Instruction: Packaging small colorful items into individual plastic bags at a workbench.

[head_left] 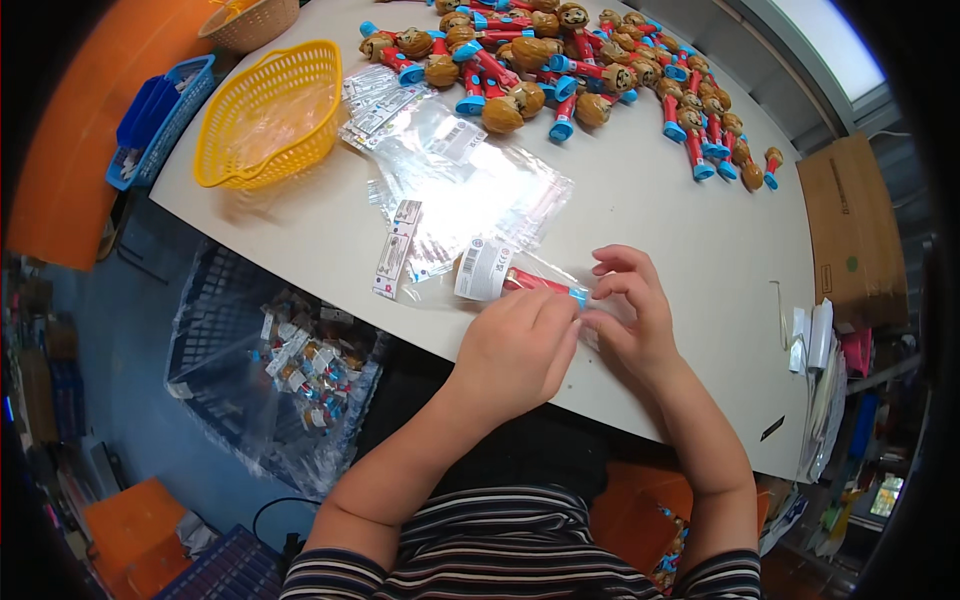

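Note:
A clear plastic bag with a printed header strip lies at the table's near edge. Inside it is a toy figure with a red stem and blue base, partly covered by a white label. My left hand is closed at the bag's near side by the blue base, its fingertips partly hidden. Beside the base, my right hand has its fingers curved and apart, the thumb close to my left fingertips. Just beyond lies a spread of flat clear bags.
Many brown-headed toy figures are heaped at the far side. A yellow basket stands far left, beside a blue basket. Below the table's left edge, a lined dark crate holds packed toys. A cardboard box stands right.

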Demonstrator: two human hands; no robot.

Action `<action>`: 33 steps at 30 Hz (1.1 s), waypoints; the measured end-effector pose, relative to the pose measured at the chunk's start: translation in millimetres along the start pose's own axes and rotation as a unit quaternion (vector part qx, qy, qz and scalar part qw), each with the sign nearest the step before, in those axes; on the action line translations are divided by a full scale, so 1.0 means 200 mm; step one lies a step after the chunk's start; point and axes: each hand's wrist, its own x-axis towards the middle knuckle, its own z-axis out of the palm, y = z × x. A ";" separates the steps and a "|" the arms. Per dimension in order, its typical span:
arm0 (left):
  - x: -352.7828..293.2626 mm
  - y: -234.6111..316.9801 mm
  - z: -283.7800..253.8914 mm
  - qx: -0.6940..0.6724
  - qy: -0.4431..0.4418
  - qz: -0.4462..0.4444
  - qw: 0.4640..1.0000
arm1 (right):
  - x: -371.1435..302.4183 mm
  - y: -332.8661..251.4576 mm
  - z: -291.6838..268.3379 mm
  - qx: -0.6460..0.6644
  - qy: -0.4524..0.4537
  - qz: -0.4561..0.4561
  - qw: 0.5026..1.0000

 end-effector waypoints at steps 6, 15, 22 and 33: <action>-0.02 0.04 0.01 -0.042 -0.019 0.031 0.998 | 0.06 0.00 0.03 0.123 -0.021 0.076 0.989; -0.08 0.02 -0.04 -0.015 -0.058 0.069 0.996 | 0.04 -0.10 0.08 0.082 -0.104 0.119 0.984; 0.05 0.02 -0.02 -0.024 0.002 0.150 0.988 | 0.01 -0.15 0.08 0.058 0.056 0.130 0.988; 0.03 -0.04 -0.01 0.083 0.017 0.054 0.995 | 0.07 -0.14 -0.05 0.199 -0.025 0.346 0.916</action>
